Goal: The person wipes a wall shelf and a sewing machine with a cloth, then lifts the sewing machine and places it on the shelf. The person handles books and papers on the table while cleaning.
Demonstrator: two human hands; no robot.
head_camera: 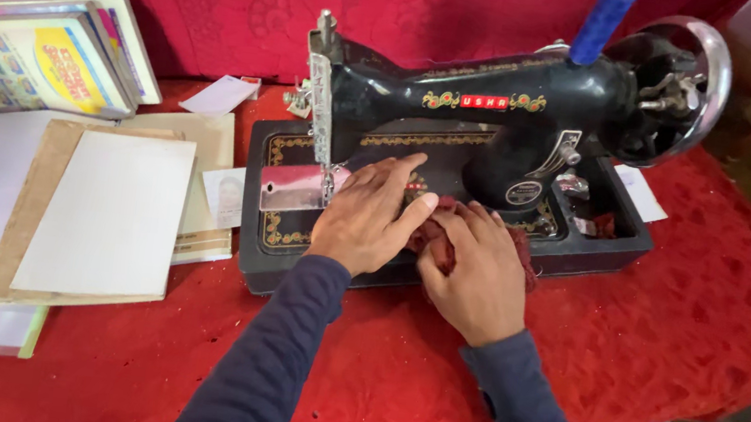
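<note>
Head view — left hand (364, 214) lying flat, right hand (472, 269) clamping maroon cloth (437, 235) steady on sewing machine (498, 131) bed at frame centre

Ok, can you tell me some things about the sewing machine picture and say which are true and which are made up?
1. Both hands rest on the flat bed of the sewing machine. True: the left hand and the right hand both lie there.
2. The right hand presses on a dark red cloth. True.
3. The thread spool on top of the machine is yellow. False: it is blue.
4. The machine stands on a green table cover. False: the table cover is red.
5. Books and papers lie to the left of the machine. True.
</note>
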